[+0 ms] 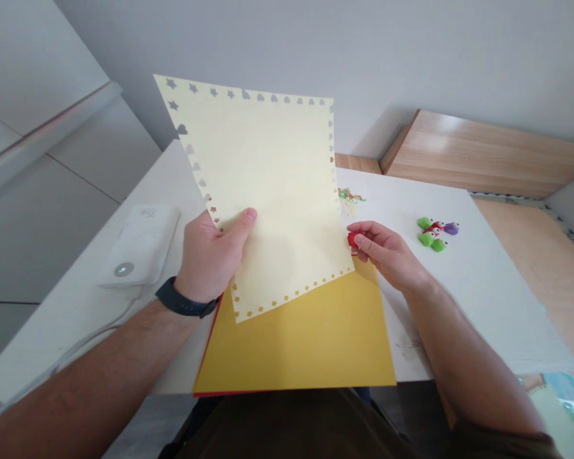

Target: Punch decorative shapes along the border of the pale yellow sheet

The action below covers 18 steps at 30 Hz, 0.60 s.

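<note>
My left hand (215, 255) grips the left edge of a pale yellow paper sheet (268, 185), thumb on top, holding it up and tilted above the table. Star and heart holes are punched all round the sheet's border. My right hand (387, 252) is closed on a small red punch (353, 239) at the sheet's right edge. Under both lies a darker yellow sheet (306, 344) on a red sheet (205, 363), overhanging the table's front edge.
A white table (483, 293) carries a cluster of small green, red and purple punches (435, 233), a heap of punched confetti (350, 196), and a white box with a cable (141, 245) at the left. A wooden board (483, 153) leans behind.
</note>
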Each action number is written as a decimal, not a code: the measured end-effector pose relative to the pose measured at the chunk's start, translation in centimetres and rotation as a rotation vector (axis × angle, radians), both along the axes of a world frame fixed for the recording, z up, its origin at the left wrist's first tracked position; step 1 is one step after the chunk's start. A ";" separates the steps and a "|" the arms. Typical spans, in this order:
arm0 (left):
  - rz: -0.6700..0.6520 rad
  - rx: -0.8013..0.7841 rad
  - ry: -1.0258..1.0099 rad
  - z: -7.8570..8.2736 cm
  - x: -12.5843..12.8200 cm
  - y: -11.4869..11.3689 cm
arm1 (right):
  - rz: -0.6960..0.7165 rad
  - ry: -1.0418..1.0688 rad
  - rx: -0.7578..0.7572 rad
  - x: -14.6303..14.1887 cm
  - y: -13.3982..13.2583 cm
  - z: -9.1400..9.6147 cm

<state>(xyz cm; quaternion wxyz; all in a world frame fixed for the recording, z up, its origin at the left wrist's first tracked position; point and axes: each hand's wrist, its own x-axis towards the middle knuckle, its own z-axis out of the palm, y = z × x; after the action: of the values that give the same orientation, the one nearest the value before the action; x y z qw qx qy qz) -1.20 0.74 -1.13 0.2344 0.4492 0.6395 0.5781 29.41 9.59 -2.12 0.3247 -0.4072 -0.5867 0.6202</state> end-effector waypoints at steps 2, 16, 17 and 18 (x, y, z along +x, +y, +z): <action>0.033 0.001 0.017 0.1 0.1 0.0 | 0.007 0.002 0.005 0.0 0.0 0.0; 0.037 -0.013 0.028 0.2 0.1 0.0 | 0.031 -0.050 0.030 0.1 0.0 -0.4; 0.034 -0.019 0.028 0.2 0.1 -0.1 | 0.030 -0.051 0.028 0.1 0.0 -0.4; 0.030 -0.024 0.028 0.2 0.0 -0.1 | 0.027 -0.051 0.026 0.1 0.0 -0.3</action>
<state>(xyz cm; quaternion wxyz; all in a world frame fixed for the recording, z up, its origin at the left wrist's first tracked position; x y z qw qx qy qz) -1.15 0.68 -0.96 0.2221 0.4448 0.6564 0.5675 29.52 9.61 -2.45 0.3063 -0.4106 -0.6082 0.6063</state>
